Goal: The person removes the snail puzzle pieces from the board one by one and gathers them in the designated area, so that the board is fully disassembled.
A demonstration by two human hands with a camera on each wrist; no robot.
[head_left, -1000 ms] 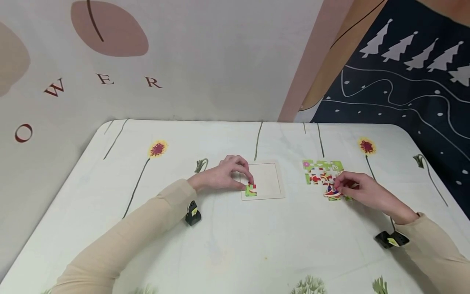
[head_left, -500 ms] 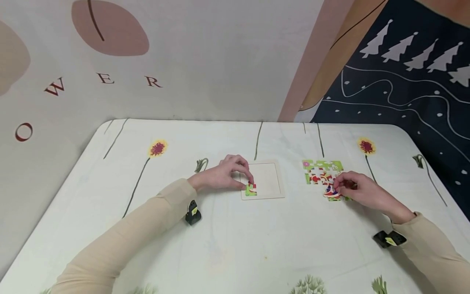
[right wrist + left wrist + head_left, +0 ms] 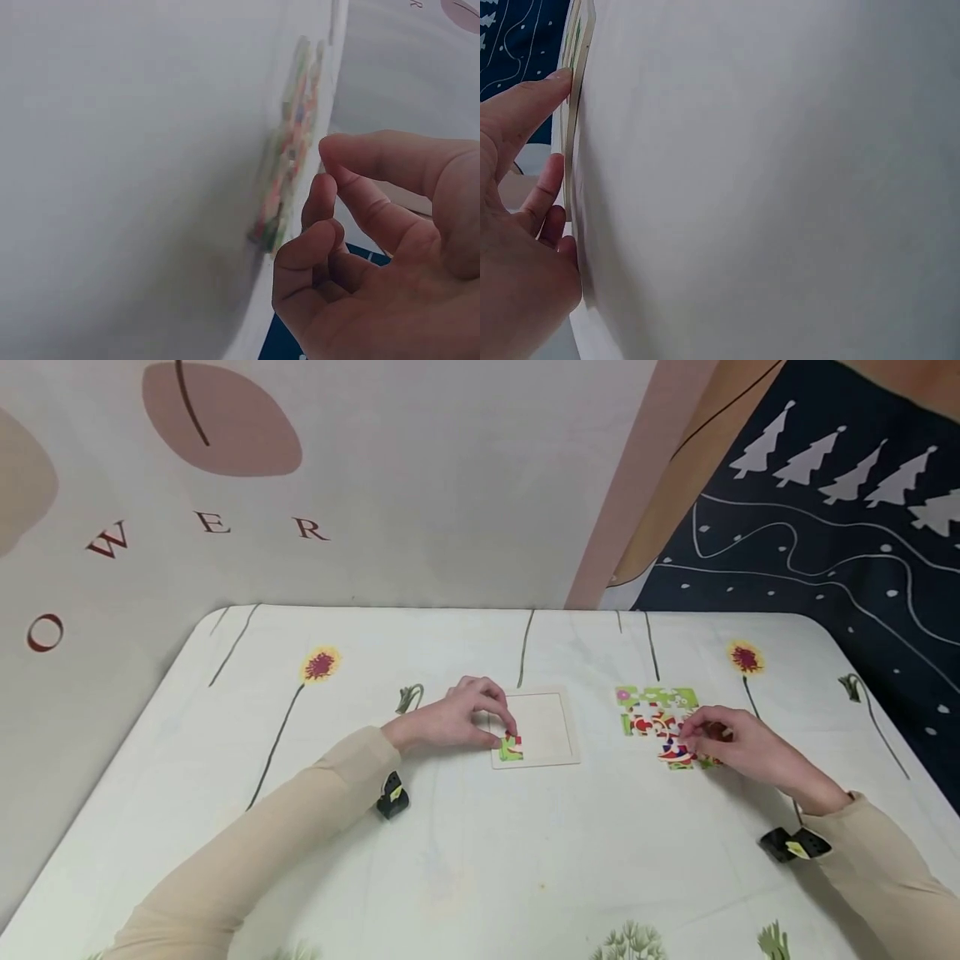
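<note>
In the head view, my left hand (image 3: 461,717) is at the left side of a pale puzzle board (image 3: 543,727) with a thin printed frame line. Its thumb and forefinger pinch a small green, white and red puzzle piece (image 3: 512,750) in the board's near left corner. In the left wrist view, the thumb tip (image 3: 564,81) lies against the board's edge. My right hand (image 3: 742,745) hovers over a patch of colourful puzzle pieces (image 3: 652,714), fingers loosely curled. No piece shows between its thumb and fingers in the right wrist view; those pieces appear blurred behind the fingertips.
A white cloth (image 3: 480,852) printed with flowers and stems covers the table. Light fabric with letters stands behind it, and a dark cloth (image 3: 825,552) with white trees hangs at the right. Each wrist wears a small black camera (image 3: 393,795).
My left hand stays on the corner piece. The right hand has shifted only slightly over the loose pieces. The whole head view has drifted a little.
</note>
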